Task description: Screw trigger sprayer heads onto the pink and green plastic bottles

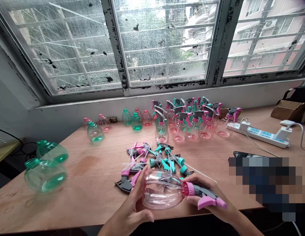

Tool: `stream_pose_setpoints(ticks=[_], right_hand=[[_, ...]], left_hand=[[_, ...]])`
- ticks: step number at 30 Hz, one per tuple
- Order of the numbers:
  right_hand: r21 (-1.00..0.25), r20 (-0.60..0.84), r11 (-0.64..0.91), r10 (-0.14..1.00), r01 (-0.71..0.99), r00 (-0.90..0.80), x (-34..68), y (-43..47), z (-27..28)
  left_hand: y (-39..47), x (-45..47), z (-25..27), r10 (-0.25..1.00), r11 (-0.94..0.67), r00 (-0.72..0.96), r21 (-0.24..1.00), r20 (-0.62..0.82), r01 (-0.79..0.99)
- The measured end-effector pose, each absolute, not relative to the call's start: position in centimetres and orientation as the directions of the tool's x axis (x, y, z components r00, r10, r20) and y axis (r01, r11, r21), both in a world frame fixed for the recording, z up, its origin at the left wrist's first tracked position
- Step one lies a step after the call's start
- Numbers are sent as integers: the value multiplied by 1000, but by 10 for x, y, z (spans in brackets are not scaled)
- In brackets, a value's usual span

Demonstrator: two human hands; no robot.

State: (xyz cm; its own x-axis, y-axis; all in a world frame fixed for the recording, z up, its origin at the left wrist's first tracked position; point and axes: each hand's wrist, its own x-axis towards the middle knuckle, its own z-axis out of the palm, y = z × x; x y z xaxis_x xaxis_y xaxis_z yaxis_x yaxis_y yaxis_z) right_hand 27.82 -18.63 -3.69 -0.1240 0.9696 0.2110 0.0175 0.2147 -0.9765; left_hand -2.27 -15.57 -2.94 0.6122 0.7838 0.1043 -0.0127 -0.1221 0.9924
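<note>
A clear pink spray bottle (163, 190) lies sideways between my hands, its pink-and-grey trigger head (208, 195) pointing right. My left hand (132, 203) is curved around the base, with the thumb below. At the neck, the fingers of my right hand (213, 190) close around the pink collar (190, 189). Just beyond the bottle lies a pile of loose trigger heads, pink ones (125, 180) on the left and teal ones (167, 160) on the right, with thin white tubes among them. The bottle and hands hide part of this pile.
Bottles with trigger heads (183, 127) stand grouped near the window wall. Headless green bottles (47, 177) are at the left, with more green and pink bottles (146, 118) behind. To the right are a power strip (262, 135), a phone-like dark object (248, 154) and a brown box (290, 106).
</note>
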Motion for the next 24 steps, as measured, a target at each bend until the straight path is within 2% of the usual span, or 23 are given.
stream_pose_setpoints(ticks=[6,10,13,17,21,24], right_hand=[[-990,75,45,971,-132,-227,279,-185,-47],[-989,135,122,977,-84,-164,279,-185,-46],[-984,175,178,973,8,-153,280,-186,-42],[-986,162,166,972,10,-169,282,-187,-41],[-986,159,145,970,-86,-185,282,-185,-43],[-978,89,36,962,-203,-259,281,-185,-43]], left_hand=[[-155,-21,-25,728,-154,671,987,140,-38],[-157,-21,-27,749,-221,647,975,147,35],[-158,-21,-27,773,-178,618,984,144,-7],[-159,-19,-23,755,-102,643,992,128,-78],[-158,-16,-18,759,-73,641,993,113,-88],[-158,-16,-19,757,-50,646,994,98,-92]])
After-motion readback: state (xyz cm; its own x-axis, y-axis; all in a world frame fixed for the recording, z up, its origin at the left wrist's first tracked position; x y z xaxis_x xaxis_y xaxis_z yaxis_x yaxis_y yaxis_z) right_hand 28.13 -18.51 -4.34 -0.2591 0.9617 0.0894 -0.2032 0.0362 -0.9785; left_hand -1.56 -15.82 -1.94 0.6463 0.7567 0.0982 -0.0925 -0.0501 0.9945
